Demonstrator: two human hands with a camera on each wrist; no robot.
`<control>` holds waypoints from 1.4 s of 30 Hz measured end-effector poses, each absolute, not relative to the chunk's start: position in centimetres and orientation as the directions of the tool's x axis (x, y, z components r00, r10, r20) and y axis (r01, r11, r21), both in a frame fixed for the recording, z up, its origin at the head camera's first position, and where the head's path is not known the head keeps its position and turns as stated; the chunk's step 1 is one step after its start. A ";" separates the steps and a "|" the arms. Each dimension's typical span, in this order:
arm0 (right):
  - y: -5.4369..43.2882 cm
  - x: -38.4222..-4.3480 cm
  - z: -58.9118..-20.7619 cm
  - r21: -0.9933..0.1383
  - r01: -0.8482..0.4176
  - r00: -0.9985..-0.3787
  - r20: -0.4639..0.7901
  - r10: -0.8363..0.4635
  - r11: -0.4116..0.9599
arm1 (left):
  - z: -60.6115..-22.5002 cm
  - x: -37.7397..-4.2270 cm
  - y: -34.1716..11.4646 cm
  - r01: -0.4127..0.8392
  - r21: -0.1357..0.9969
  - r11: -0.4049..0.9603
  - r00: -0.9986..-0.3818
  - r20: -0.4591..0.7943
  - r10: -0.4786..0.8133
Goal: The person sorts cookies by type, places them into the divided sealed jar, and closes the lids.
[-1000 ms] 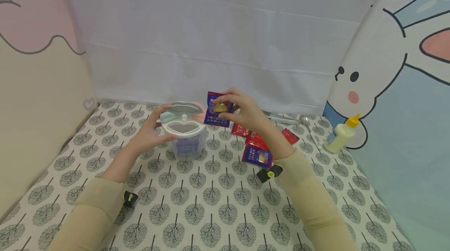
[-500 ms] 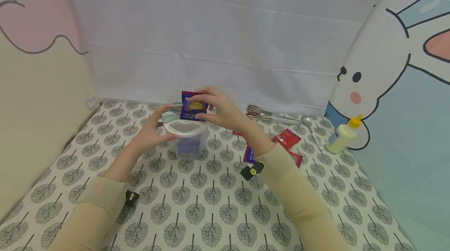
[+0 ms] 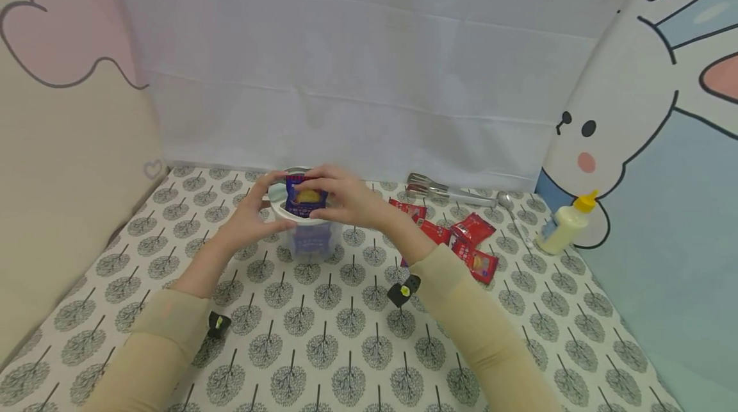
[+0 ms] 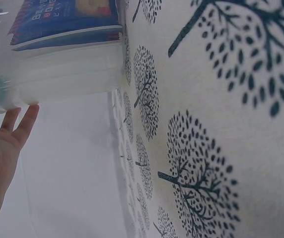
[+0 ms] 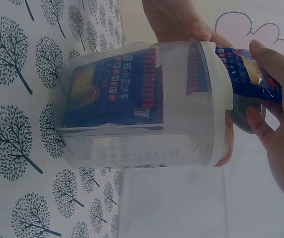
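Observation:
A clear plastic container (image 5: 172,144) with a white divided lid stands upright on the table. My left hand (image 3: 249,216) grips its top from the left, thumb at the front and fingertips at the back. My right hand (image 3: 352,200) pinches a small blue biscuit packet (image 3: 304,197) at the lid's opening. In the right wrist view, the held packet reaches into the opening, and blue shows through the wall just below the rim. Another blue packet (image 5: 107,94) lies inside the container, visible through its side. The left wrist view catches only some left fingers (image 4: 28,121) touching the container.
Several red packets (image 3: 473,229) lie on the tablecloth to the right, partly behind my right forearm. Metal tongs (image 3: 450,193) and a spoon (image 3: 513,216) lie beyond them. A pale yellow bottle (image 3: 562,229) with a yellow nozzle stands at the far right, near the side curtain.
My right hand has carried the blue packet leftward and then down to the container's opening. My left hand keeps its grip on the container, which has stayed in place.

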State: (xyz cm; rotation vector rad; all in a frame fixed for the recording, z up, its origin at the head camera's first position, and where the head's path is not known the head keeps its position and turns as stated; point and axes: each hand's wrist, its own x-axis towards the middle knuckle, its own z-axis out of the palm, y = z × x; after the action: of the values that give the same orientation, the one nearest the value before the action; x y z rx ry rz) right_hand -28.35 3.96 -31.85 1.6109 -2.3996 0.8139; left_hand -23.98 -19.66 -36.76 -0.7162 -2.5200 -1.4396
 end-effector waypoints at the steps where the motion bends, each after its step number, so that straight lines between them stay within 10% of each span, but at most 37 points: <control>1: 4.1 -28.3 -31.9 -0.340 -0.894 -0.417 0.385 -0.824 0.293 | -36.7 -23.9 -19.6 0.475 0.771 0.424 -0.874 0.358 0.329; 22: 4.3 -28.7 -35.2 -0.135 -0.932 -0.362 0.314 -0.878 0.336 | -36.9 -24.1 -19.5 0.480 0.773 0.416 -0.872 0.365 0.327; 31: 6.5 -27.6 -33.0 -0.282 -0.937 -0.305 0.381 -0.873 0.204 | -38.2 -25.3 -20.1 0.487 0.767 0.419 -0.868 0.372 0.328; 42: 14.3 -26.4 -33.0 -0.344 -0.853 -0.489 0.267 -0.831 0.392 | -40.1 -26.8 -21.0 0.520 0.743 0.421 -0.852 0.420 0.311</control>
State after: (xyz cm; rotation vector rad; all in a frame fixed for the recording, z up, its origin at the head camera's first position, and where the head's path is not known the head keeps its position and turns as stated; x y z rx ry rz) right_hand -26.37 14.33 -33.00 1.5608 -2.5773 0.6852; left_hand -26.80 -20.95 -40.12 -0.7316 -2.4569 -1.4028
